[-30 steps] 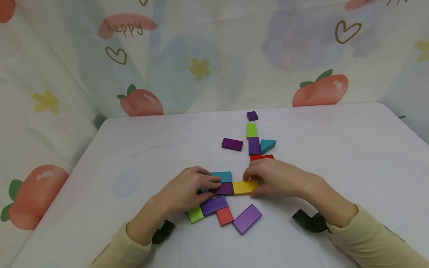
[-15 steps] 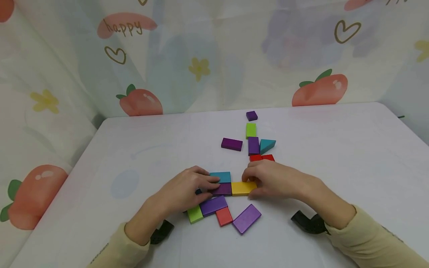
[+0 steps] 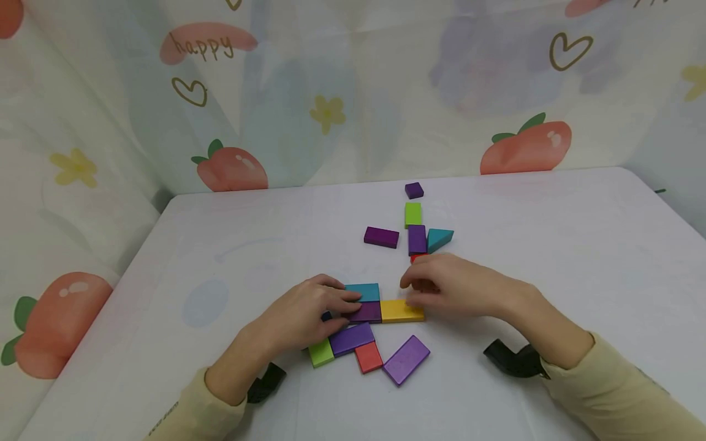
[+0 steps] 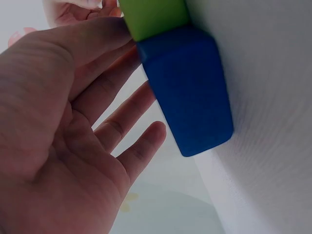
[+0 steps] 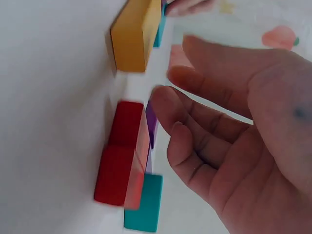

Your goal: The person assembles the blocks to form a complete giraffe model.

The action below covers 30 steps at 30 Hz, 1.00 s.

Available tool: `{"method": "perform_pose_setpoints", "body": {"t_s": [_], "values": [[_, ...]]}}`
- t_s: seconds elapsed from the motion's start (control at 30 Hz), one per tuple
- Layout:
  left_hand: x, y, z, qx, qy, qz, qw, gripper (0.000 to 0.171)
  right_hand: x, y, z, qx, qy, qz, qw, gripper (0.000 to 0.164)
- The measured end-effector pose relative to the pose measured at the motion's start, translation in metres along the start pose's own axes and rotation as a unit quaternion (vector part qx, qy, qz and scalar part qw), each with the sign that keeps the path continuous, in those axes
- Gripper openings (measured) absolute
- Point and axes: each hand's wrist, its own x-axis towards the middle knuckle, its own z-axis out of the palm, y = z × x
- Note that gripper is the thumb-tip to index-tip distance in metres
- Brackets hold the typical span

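My left hand [image 3: 309, 309] lies over the near cluster, fingertips resting on a teal block [image 3: 365, 292] and a dark purple block [image 3: 366, 312]. A blue block [image 4: 190, 92] beside a lime one shows next to its fingers in the left wrist view. Butted against the dark purple block's right end is a yellow block [image 3: 398, 312]. My right hand [image 3: 463, 285] hovers just above and right of it, fingers loosely bent around nothing. In the right wrist view a gap separates the fingertips from the yellow block, and two red blocks [image 5: 119, 175] sit below it.
Nearer me lie a violet block [image 3: 351, 338], a lime block [image 3: 321, 353], a red block [image 3: 368, 357] and a light purple block [image 3: 407, 360]. Farther back are a purple block [image 3: 417, 239], a teal triangle [image 3: 439, 239], a plum block [image 3: 381, 237] and a small purple block [image 3: 414, 190].
My right hand has let go of the yellow block and lifted slightly up and to the right. The left hand stays on its blocks.
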Motion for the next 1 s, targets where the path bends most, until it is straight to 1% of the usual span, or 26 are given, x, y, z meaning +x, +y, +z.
{"method": "perform_pose_setpoints", "body": {"t_s": [0.07,0.13,0.23,0.33,0.43,0.57,0.83,1.0], "values": [[0.000,0.000,0.000,-0.001,0.002,-0.001,1.0000,0.031,-0.001,0.004,-0.005,-0.007,0.017,0.007,1.000,0.020],[0.000,0.000,0.001,-0.001,0.001,-0.004,1.0000,0.031,-0.003,0.009,-0.008,-0.013,0.024,0.015,1.000,0.025],[0.000,0.000,0.000,-0.003,-0.001,-0.007,1.0000,0.031,-0.004,0.015,-0.011,-0.021,0.020,0.024,0.999,0.036],[0.000,0.001,0.001,0.001,-0.002,-0.009,1.0000,0.030,-0.005,0.020,-0.010,-0.035,0.017,0.025,0.999,0.042],[0.000,0.001,0.001,0.004,-0.002,-0.007,1.0000,0.030,-0.005,0.023,-0.009,-0.050,0.024,0.027,0.998,0.041],[0.000,0.001,0.000,0.002,0.000,-0.003,1.0000,0.030,-0.005,0.022,-0.008,-0.053,0.022,0.039,0.998,0.040],[0.000,0.001,0.000,0.002,0.001,-0.001,1.0000,0.030,-0.008,0.023,-0.010,-0.047,0.015,0.072,0.996,0.050],[0.000,0.001,-0.001,0.002,0.001,-0.003,1.0000,0.030,-0.005,0.021,-0.008,-0.054,0.029,0.076,0.995,0.046]]}}
